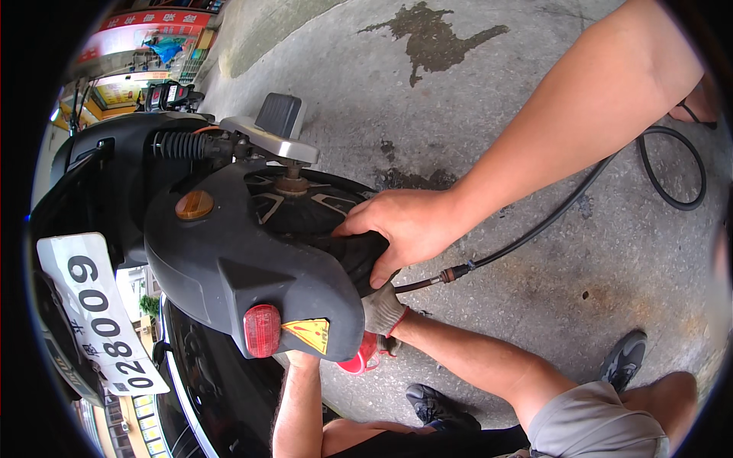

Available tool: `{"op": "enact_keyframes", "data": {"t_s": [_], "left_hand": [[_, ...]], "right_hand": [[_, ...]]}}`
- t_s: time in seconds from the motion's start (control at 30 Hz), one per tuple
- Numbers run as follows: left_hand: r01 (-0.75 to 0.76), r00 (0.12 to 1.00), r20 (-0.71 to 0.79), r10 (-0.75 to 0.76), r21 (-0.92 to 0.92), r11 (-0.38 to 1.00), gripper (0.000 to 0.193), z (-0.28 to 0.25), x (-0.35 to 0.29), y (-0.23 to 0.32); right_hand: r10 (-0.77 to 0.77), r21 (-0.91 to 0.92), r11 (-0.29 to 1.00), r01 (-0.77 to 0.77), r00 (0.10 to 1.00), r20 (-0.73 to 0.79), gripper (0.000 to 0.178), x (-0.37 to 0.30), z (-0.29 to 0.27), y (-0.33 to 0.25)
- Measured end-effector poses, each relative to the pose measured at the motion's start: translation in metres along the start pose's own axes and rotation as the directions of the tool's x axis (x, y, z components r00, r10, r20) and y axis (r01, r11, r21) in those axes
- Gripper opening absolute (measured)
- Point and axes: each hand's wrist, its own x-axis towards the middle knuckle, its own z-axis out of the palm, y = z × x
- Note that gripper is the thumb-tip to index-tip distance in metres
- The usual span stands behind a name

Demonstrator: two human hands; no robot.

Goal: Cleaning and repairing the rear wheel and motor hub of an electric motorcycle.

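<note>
My right hand (383, 310), in a light work glove with a red cuff, is at the rear tyre (347, 256) of a black scooter. The tyre and another person's hand hide its fingers. A thin dark tube (416, 286) runs up to this glove. My left forearm (299, 397) reaches up behind the dark mudguard (252, 252), which hides the left hand. Below the mudguard's tip a round red object (357, 362) is partly visible. From the upper right comes the other person's bare hand (408, 229), its fingers and thumb around the tyre.
A brass coupling (454, 272) joins the tube to a black hose (557, 214), which loops at the right. My shoes (622, 357) rest on concrete. The scooter's licence plate (99, 313) and footrest (279, 118) stick out. A black car (221, 366) stands at lower left.
</note>
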Motion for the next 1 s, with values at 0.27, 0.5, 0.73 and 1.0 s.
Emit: {"op": "enact_keyframes", "data": {"t_s": [0.27,0.5,0.73,1.0], "left_hand": [[0.017,0.998,0.051,-0.026,0.157,0.987,0.054,0.006,0.006,-0.010],[-0.043,0.991,0.133,-0.005,0.357,0.933,0.063,-0.003,0.000,-0.007],[0.014,0.808,0.181,0.561,0.946,-0.324,0.039,0.028,0.022,-0.034],[-0.131,0.710,0.320,0.628,0.935,-0.329,0.015,0.081,0.062,-0.047]], "right_hand": [[0.201,0.065,0.969,-0.238,0.916,0.347,0.052,-0.006,0.000,0.006],[0.049,0.058,0.997,-0.046,0.998,-0.039,0.023,0.000,0.003,-0.005],[0.118,0.421,0.892,-0.163,0.984,0.130,0.029,-0.025,0.023,0.019],[-0.088,0.044,0.996,0.082,0.982,0.166,0.030,-0.002,-0.010,0.061]]}}
